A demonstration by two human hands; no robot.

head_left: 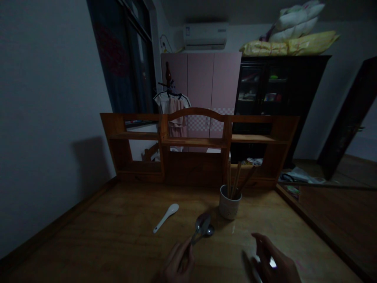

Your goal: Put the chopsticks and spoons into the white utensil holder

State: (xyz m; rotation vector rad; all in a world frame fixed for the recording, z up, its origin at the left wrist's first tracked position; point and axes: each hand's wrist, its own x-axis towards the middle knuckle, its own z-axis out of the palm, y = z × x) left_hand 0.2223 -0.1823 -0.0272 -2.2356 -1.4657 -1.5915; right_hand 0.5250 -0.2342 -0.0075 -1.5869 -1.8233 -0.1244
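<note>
My left hand (pixel 178 259) is closed around the handles of metal spoons (pixel 199 223), whose bowls point away from me over the table. Another small round spoon bowl (pixel 209 230) shows just beside them; whether it is held too or lies on the wood is unclear. To their left a white soup spoon (pixel 166 218) rests on the tabletop. My right hand (pixel 272 257) is low at the right, fingers curled, with a bright shiny spot and a dark blurred long shape at it. What it grips is not clear. A white utensil holder (pixel 229 204) stands upright beyond, with chopsticks (pixel 235 181) leaning in it.
A wooden shelf unit (pixel 194 167) runs along the table's back edge. Wall borders the wooden table (pixel 123 236) on the left; a raised edge (pixel 318 224) runs down the right. Behind stand a pink wardrobe (pixel 200 78) and a dark cabinet (pixel 300 90).
</note>
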